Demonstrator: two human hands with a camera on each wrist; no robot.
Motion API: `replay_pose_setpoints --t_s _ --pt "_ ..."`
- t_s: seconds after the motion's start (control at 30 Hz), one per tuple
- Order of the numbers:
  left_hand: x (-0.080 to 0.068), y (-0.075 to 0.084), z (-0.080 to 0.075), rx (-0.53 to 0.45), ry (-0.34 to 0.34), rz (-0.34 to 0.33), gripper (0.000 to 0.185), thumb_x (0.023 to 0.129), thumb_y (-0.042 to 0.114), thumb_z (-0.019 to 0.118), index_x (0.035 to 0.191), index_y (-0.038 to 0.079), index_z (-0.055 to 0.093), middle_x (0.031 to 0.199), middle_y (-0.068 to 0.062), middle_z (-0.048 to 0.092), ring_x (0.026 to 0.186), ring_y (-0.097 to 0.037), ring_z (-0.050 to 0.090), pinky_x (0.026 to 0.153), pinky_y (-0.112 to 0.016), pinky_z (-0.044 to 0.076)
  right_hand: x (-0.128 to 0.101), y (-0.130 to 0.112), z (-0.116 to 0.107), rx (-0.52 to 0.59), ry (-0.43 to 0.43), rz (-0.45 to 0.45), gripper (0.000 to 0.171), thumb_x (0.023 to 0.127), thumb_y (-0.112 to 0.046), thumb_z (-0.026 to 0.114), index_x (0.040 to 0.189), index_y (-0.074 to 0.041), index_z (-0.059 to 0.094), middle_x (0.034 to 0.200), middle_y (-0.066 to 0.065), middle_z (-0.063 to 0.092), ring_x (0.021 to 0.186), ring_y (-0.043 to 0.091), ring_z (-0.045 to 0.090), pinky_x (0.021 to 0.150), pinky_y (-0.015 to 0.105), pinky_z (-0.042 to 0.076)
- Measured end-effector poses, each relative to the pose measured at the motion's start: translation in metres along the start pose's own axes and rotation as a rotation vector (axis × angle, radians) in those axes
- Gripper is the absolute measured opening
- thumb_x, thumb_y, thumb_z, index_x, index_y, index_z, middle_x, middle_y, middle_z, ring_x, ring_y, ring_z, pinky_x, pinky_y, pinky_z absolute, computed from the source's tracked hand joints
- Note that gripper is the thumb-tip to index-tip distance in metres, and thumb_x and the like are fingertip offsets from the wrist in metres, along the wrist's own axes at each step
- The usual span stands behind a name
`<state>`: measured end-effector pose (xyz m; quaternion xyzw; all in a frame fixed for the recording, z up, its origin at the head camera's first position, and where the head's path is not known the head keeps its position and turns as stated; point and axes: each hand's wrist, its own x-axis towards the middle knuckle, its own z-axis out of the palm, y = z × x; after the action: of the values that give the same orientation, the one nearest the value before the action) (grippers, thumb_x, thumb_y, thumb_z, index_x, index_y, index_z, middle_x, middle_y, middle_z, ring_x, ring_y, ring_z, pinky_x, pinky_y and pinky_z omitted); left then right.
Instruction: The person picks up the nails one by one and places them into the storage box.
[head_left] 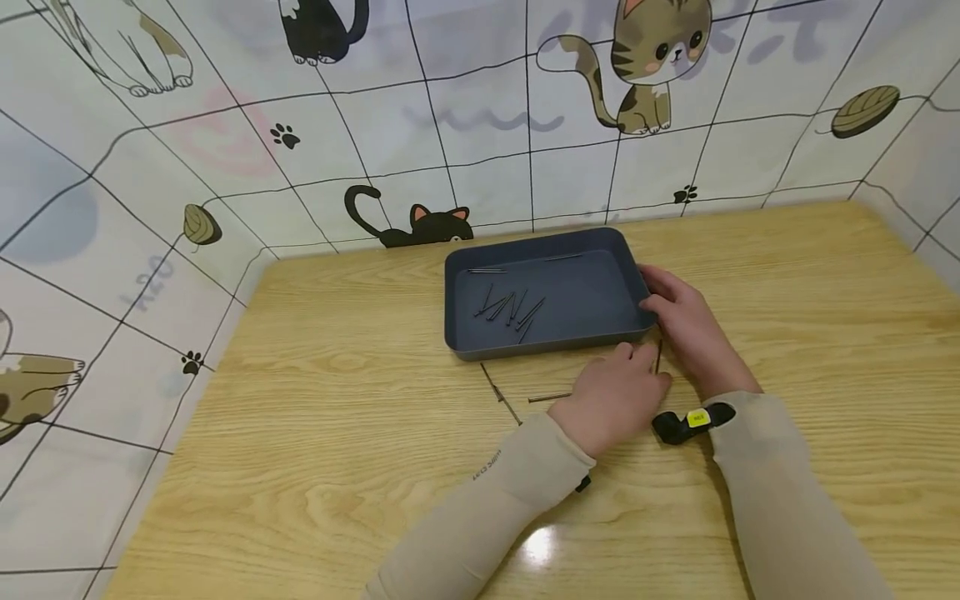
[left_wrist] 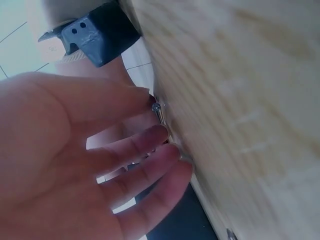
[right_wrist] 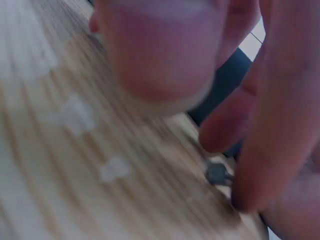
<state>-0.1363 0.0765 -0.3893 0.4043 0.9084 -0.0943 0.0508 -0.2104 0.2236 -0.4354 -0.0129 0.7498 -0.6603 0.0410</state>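
Both hands crowd one nail on the table, just beside the grey tray, so it is mostly hidden. Left hand lies relaxed, fingertips touching it; right hand holds the tray's corner.

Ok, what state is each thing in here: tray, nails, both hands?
Tray: flat on the table, open, several nails lying loose inside.
Nails on table: loose, lying flat in front of the tray.
Left hand: fingertips down on a nail by the tray; grip unclear.
Right hand: touching the tray's right edge.
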Motion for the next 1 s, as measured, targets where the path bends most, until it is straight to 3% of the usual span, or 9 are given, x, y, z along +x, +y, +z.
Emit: replay_pose_setpoints --t_s 0.2,0.43,0.6,0.87,1.0 --pt "0.000 -0.003 0.000 -0.015 0.091 0.005 0.021 0.093 0.023 0.046 0.102 0.027 0.065 0.130 0.002 0.043 0.096 -0.013 0.049 0.080 -0.023 0.042 0.000 -0.001 -0.001 -0.035 0.012 -0.020 0.049 0.093 -0.008 0.040 0.140 -0.012 0.029 0.142 0.010 0.029 0.127 0.020 0.031 0.091 0.020 0.035" --pt "-0.001 -0.009 0.000 -0.018 0.057 -0.062 0.019 0.094 0.022 0.048 0.096 0.027 0.066 0.094 0.007 0.057 0.081 -0.011 0.054 0.071 -0.023 0.046 -0.001 -0.001 -0.002 -0.027 0.009 -0.029 0.049 0.093 -0.008 0.040 0.141 -0.011 0.028 0.142 0.011 0.028 0.128 0.021 0.030 0.091 0.018 0.035" --pt "-0.001 -0.012 0.002 -0.029 0.066 -0.103 0.020 0.094 0.023 0.048 0.095 0.028 0.067 0.089 0.008 0.058 0.076 -0.010 0.056 0.063 -0.025 0.048 0.000 0.000 -0.002 -0.023 0.011 -0.026 0.050 0.093 -0.008 0.041 0.141 -0.011 0.028 0.143 0.011 0.027 0.128 0.021 0.030 0.091 0.019 0.035" --pt "-0.002 -0.013 0.004 -0.035 0.094 -0.108 0.027 0.096 0.026 0.041 0.096 0.029 0.067 0.089 0.009 0.060 0.076 -0.009 0.056 0.063 -0.024 0.048 0.001 0.000 0.001 -0.037 0.016 -0.028 0.050 0.093 -0.008 0.040 0.141 -0.011 0.028 0.142 0.012 0.028 0.128 0.021 0.030 0.089 0.017 0.036" --pt "-0.003 -0.014 0.002 -0.039 0.093 -0.120 0.027 0.096 0.028 0.040 0.095 0.029 0.067 0.084 0.008 0.061 0.071 -0.010 0.057 0.057 -0.025 0.048 0.002 0.000 0.002 -0.037 0.016 -0.021 0.050 0.093 -0.008 0.040 0.141 -0.011 0.027 0.143 0.012 0.027 0.128 0.021 0.030 0.091 0.018 0.036"
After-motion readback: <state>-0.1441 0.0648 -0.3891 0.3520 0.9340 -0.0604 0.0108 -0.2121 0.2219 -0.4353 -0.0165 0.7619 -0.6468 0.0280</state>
